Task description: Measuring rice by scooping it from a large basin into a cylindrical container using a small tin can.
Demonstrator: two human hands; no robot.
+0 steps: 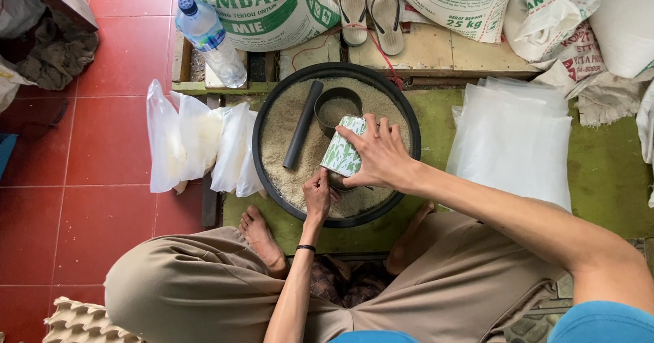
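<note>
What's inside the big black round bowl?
The big black round bowl holds pale grain, a black tube and a round cup. Its bottom is covered.

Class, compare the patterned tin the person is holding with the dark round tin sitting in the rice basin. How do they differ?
The patterned tin is green and white; the dark tin is plain and dark.
The patterned tin is tipped and gripped by the right hand, with the left hand below it; the dark tin stands upright, untouched.
The dark tin shows grain inside; the patterned tin's inside is hidden.
Both are in the black basin.
</note>
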